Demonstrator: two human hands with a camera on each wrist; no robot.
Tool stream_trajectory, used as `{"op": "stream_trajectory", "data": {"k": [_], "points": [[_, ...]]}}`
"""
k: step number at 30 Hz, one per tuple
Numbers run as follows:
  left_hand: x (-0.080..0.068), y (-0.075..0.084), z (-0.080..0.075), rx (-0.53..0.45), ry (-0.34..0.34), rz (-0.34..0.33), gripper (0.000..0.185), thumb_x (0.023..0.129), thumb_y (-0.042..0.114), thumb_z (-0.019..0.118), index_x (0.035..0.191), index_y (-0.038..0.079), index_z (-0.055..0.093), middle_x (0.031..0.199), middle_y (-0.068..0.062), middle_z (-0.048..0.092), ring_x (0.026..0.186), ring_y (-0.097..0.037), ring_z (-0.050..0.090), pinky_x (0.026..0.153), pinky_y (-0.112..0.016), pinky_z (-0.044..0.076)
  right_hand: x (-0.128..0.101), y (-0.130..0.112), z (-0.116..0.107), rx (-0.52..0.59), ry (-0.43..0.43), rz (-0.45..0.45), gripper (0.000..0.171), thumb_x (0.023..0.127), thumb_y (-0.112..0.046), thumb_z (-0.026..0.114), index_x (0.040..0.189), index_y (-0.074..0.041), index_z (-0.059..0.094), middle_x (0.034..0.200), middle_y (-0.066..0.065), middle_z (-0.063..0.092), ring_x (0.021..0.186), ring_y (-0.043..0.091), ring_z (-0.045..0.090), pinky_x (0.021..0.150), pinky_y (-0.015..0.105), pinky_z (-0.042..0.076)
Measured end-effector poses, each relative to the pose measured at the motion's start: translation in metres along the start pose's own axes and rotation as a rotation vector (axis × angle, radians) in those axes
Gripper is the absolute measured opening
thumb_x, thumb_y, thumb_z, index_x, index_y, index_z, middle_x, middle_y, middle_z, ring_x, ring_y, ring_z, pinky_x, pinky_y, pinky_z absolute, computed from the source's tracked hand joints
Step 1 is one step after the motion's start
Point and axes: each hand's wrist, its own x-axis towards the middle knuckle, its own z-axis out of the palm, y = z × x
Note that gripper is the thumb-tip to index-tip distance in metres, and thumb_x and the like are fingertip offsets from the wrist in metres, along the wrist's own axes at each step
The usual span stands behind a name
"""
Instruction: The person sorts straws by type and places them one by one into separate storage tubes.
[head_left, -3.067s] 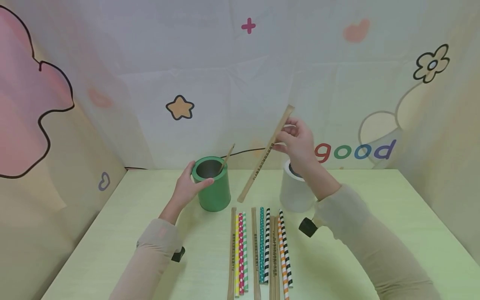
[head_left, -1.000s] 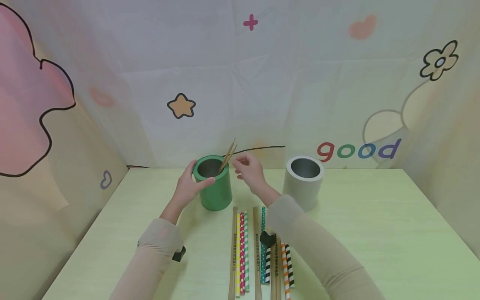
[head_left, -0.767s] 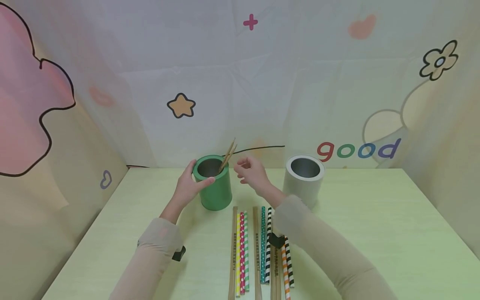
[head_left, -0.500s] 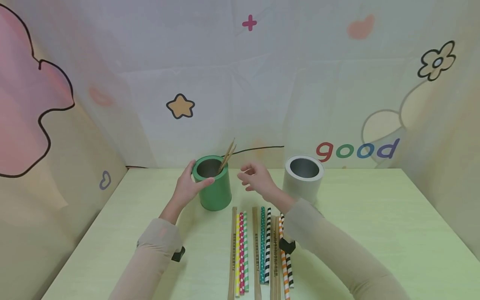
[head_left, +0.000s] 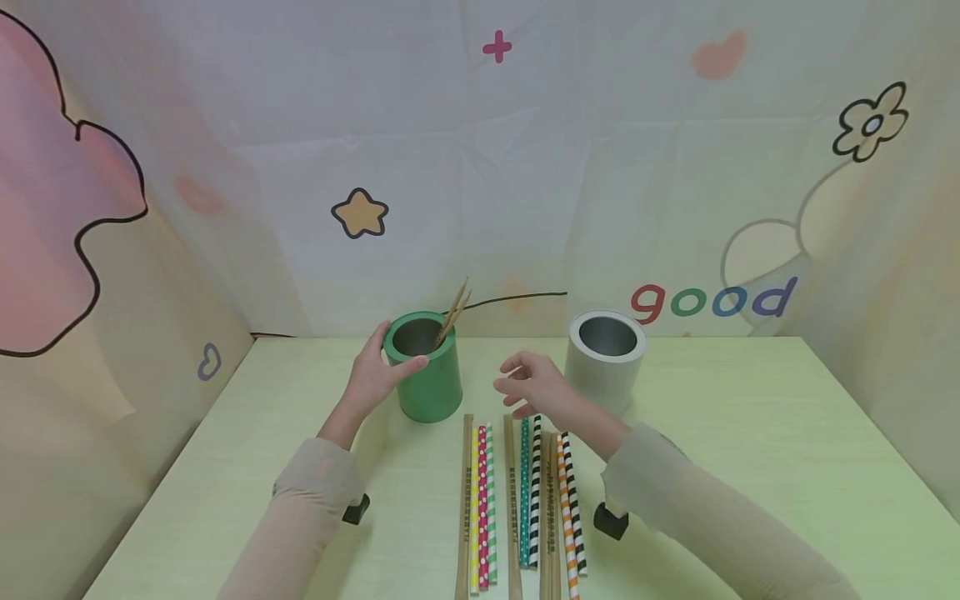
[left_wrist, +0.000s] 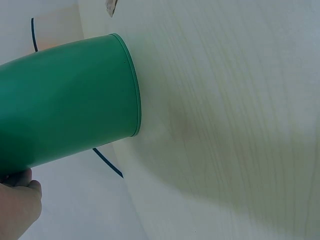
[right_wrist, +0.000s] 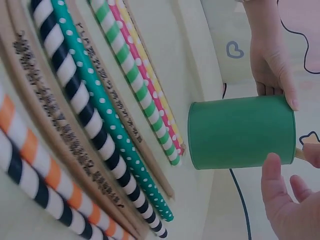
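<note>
Left hand (head_left: 375, 375) fingers grip the green cup (head_left: 427, 375), hiding its far side; right hand (head_left: 536, 387) fingers spread, holding nothing.

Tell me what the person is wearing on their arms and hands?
Both arms wear long, soft beige sleeves. The left hand and right hand are bare, with no gloves or rings showing. A small black camera sits under each wrist, left and right.

Head camera looks forward and down across the table (head_left: 750, 433), green cup (head_left: 429, 367) mid-frame; left wrist camera sits tight against that cup (left_wrist: 65, 100), facing its side wall; right wrist camera views it (right_wrist: 240, 131) from just beyond the straws (right_wrist: 100, 120); all three share the cup.
</note>
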Motion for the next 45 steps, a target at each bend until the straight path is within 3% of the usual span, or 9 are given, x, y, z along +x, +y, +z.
{"op": "stream_trajectory", "data": {"k": [7, 14, 23, 33, 45], "points": [[0.0, 0.0, 0.0, -0.002, -0.004, -0.007, 0.099, 0.071, 0.055, 0.063, 0.143, 0.014, 0.009, 0.148, -0.006, 0.014, 0.136, -0.027, 0.014, 0.106, -0.049, 0.021, -0.015, 0.016, -0.007, 0.006, -0.049, 0.049, 0.032, 0.086, -0.015, 0.056, 0.112, 0.0, 0.044, 0.089, 0.013, 0.054, 0.071, 0.019, 0.058, 0.062, 0.032, 0.054], [0.0, 0.001, 0.001, -0.01, -0.008, -0.006, 0.099, 0.071, 0.055, 0.064, 0.143, 0.014, 0.009, 0.148, -0.006, 0.014, 0.136, -0.027, 0.013, 0.106, -0.05, 0.021, -0.032, 0.032, -0.011, -0.023, -0.039, 0.113, 0.037, 0.084, -0.017, 0.059, 0.113, -0.001, 0.044, 0.089, 0.014, 0.055, 0.073, 0.027, 0.058, 0.061, 0.033, 0.053], [0.0, 0.001, 0.0, -0.013, -0.008, -0.006, 0.1, 0.071, 0.055, 0.064, 0.143, 0.012, 0.009, 0.148, -0.006, 0.014, 0.136, -0.027, 0.013, 0.106, -0.05, 0.021, -0.049, 0.05, -0.014, -0.039, -0.058, 0.202, 0.044, 0.081, -0.016, 0.062, 0.117, 0.0, 0.041, 0.089, 0.012, 0.056, 0.072, 0.022, 0.056, 0.057, 0.03, 0.053], [0.0, 0.002, 0.0, -0.017, -0.012, -0.015, 0.1, 0.071, 0.053, 0.064, 0.143, 0.013, 0.009, 0.148, -0.006, 0.014, 0.136, -0.027, 0.013, 0.106, -0.05, 0.021, -0.062, 0.062, -0.018, -0.023, -0.126, 0.212, 0.047, 0.077, -0.006, 0.06, 0.119, 0.002, 0.04, 0.092, 0.013, 0.054, 0.072, 0.018, 0.055, 0.059, 0.032, 0.053], [-0.001, 0.004, 0.0, -0.016, -0.014, -0.004, 0.096, 0.073, 0.05, 0.064, 0.143, 0.012, 0.01, 0.148, -0.006, 0.014, 0.136, -0.027, 0.013, 0.106, -0.05, 0.02, -0.07, 0.069, -0.019, 0.011, -0.183, 0.184, 0.038, 0.077, -0.005, 0.056, 0.11, 0.003, 0.038, 0.088, 0.011, 0.055, 0.074, 0.018, 0.055, 0.056, 0.032, 0.052]]}}
